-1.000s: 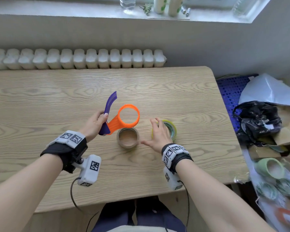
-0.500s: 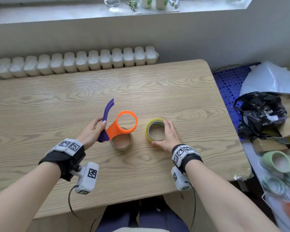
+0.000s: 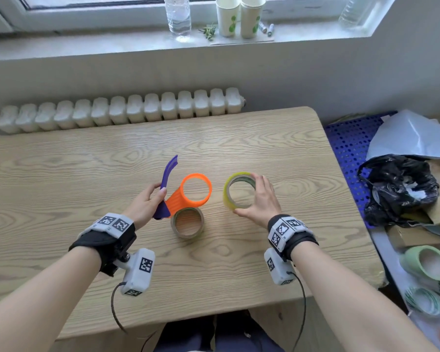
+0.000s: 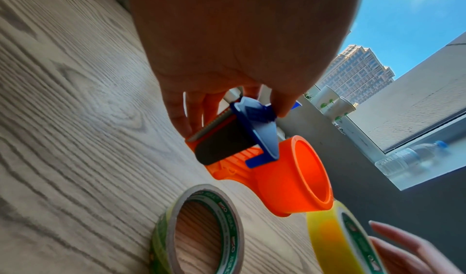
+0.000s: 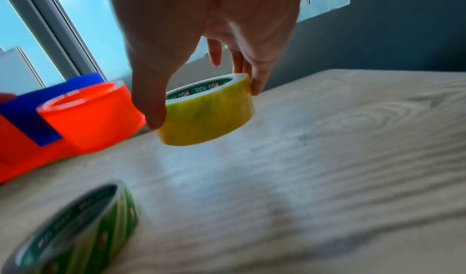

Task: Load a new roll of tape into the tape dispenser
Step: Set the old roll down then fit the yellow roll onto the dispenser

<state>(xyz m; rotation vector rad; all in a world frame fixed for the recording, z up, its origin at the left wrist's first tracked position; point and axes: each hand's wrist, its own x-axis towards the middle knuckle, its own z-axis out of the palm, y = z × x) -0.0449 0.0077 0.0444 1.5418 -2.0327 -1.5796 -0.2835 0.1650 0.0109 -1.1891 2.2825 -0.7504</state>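
- left hand pinches tape dispenser by its purple handle end, orange hub raised and facing right, likely so a roll can slide on
- spent roll flat on table under the hub, out of the way
- right hand grips yellow tape roll, lifted, tilted, just right of the hub

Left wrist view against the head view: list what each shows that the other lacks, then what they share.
Only the left wrist view shows the toothed metal cutting blade at the dispenser's front and tower blocks outside.

Only the head view shows the white ribbed radiator, both wristbands and the floor clutter.

Both show the orange plastic tape dispenser with purple flap gripped by the left hand, the yellow tape roll held by the right hand, and the near-empty cardboard tape roll.
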